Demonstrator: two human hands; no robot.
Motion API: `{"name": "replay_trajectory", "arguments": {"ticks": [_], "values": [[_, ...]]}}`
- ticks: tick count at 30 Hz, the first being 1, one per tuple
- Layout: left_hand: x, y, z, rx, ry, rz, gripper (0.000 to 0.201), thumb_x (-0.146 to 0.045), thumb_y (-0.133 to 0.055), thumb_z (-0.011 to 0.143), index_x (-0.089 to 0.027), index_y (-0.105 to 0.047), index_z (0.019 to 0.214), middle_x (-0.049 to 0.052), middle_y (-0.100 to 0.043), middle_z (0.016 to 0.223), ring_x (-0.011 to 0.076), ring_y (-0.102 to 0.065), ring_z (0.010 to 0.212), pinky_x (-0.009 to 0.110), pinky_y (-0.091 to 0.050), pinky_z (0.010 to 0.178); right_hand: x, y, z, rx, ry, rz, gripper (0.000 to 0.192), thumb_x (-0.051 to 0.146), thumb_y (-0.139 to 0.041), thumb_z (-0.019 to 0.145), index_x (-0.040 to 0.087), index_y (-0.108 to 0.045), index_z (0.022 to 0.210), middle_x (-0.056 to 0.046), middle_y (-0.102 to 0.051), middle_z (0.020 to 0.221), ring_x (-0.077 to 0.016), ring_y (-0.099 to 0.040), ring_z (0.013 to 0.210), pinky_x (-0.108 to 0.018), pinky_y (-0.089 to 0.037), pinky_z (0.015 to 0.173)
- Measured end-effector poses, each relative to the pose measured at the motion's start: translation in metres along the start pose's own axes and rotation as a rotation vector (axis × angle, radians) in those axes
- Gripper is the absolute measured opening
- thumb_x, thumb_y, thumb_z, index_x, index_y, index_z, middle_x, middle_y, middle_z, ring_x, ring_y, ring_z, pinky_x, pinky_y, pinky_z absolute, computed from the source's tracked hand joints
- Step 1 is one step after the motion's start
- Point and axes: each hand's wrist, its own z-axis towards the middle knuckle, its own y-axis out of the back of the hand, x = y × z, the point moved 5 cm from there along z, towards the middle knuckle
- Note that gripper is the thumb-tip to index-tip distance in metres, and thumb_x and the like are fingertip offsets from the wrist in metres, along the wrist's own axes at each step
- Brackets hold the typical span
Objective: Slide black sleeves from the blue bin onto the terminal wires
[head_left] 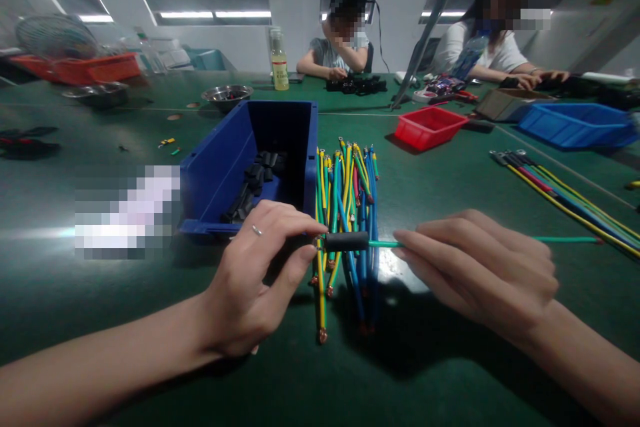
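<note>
The left hand [255,273] pinches the near end of a short black tube [346,241] between thumb and fingertips. The right hand [480,267] grips a green wire [565,239] that runs level into the tube's other end, its fingers closed around it. Tube and wire are held just above a pile of yellow, blue and green wires [347,213] lying on the green table [450,187]. Just to the left of the pile stands a blue bin [220,167] holding more black tubes [253,187]. Further right lies another bundle of wires [560,193], with a red tray [430,127] and a blue tray [575,123] beyond. Two other people sit working at the far side.
</note>
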Motion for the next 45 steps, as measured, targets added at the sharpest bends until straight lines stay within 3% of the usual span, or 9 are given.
{"name": "replay_trajectory", "arguments": {"ticks": [13,28,35,40,45], "values": [[-0.002,-0.001,0.001,-0.001,-0.043,-0.022,0.032,-0.005,-0.05,0.094,-0.02,-0.058,0.121,0.005,-0.068,0.107,0.0187,-0.059,0.103,0.037,-0.048,0.09,0.0,-0.003,-0.001,-0.024,0.004,0.0,0.011,0.011,-0.073,0.084,0.01,-0.069,0.094,-0.007,-0.069,0.073,-0.0129,-0.057,0.063,-0.025,-0.045,0.054],[0.001,0.0,0.0,-0.002,0.021,0.024,0.027,-0.01,-0.05,0.095,-0.021,-0.057,0.118,0.005,-0.066,0.106,0.0198,-0.058,0.103,0.036,-0.048,0.089,-0.002,-0.009,-0.002,0.007,-0.024,0.054,0.016,0.014,-0.071,0.087,0.012,-0.064,0.101,-0.005,-0.068,0.078,-0.0118,-0.057,0.064,-0.025,-0.043,0.054],[0.005,0.001,0.001,-0.025,0.066,0.061,0.012,-0.015,-0.05,0.098,-0.021,-0.059,0.1,0.003,-0.065,0.097,0.0198,-0.059,0.096,0.037,-0.047,0.085,-0.003,-0.016,-0.007,0.104,-0.027,0.14,0.013,0.011,-0.057,0.095,0.013,-0.058,0.108,-0.002,-0.065,0.074,-0.0095,-0.056,0.062,-0.023,-0.039,0.051],[0.003,0.003,0.005,-0.036,0.0,0.132,0.011,-0.011,-0.051,0.095,-0.02,-0.058,0.096,0.002,-0.064,0.093,0.0186,-0.058,0.093,0.036,-0.046,0.083,-0.006,-0.02,-0.006,0.197,-0.03,0.193,0.012,0.016,-0.049,0.1,0.013,-0.06,0.102,0.003,-0.057,0.066,-0.0076,-0.046,0.052,-0.025,-0.033,0.048],[0.01,0.005,0.004,-0.051,-0.009,0.168,0.008,-0.014,-0.054,0.094,-0.021,-0.058,0.096,0.002,-0.062,0.095,0.0186,-0.058,0.091,0.036,-0.044,0.081,-0.016,-0.022,-0.008,0.297,-0.073,0.298,0.017,0.016,-0.047,0.099,0.015,-0.062,0.09,0.004,-0.054,0.064,-0.007,-0.046,0.051,-0.025,-0.031,0.048]]}}
